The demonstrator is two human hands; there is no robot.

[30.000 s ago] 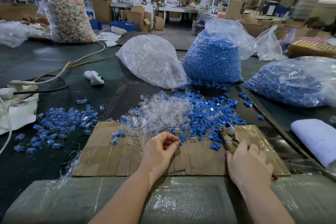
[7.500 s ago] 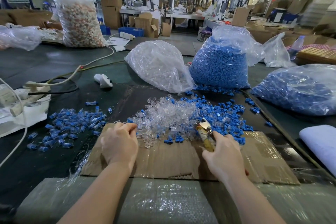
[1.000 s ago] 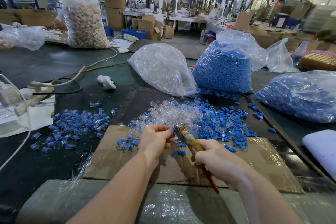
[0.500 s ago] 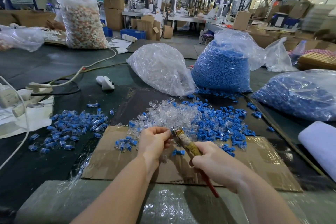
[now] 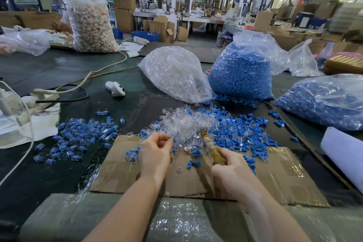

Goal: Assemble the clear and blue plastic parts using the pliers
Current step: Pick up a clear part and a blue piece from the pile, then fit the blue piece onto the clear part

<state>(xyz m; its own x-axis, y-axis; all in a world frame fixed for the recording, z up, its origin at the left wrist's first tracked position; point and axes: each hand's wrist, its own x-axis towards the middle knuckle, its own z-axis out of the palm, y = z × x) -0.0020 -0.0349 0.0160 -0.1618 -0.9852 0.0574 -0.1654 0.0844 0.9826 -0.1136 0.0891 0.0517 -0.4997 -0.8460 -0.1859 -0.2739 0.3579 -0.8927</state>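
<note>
The right hand (image 5: 233, 171) is nearest, fingers curled together around the handles of the pliers (image 5: 211, 148); the tape-wrapped handles rise forward and left out of the fist, and the nose, blurred, ends at the near edge of the pile of clear parts (image 5: 184, 124). Whether the nose is closed on a part cannot be told. Left of the pliers, and apart from them, the left hand (image 5: 156, 153) is loosely curled, thumb and fingertips (image 5: 169, 140) drawn almost together; what they pinch, if anything, is too small to tell. Both hands are above the cardboard sheet (image 5: 275, 179), which lies on the dark table (image 5: 49, 173). A few blue parts (image 5: 193, 164) lie on the cardboard between the hands. Just beyond the fingertips the clear parts merge on the right with a spread of loose blue parts (image 5: 241, 129). Well left of the left hand lies a separate scatter of assembled clear-and-blue pieces (image 5: 78, 137). Farther from the fingers stand a bag of clear parts (image 5: 174, 72) and, touching it on the right, a bag of blue parts (image 5: 239, 72); a second bag of blue parts (image 5: 324, 100) lies far right. Far left, a white power strip (image 5: 41, 98) with its cable lies on the table. No legible writing or brand marking is visible.
</note>
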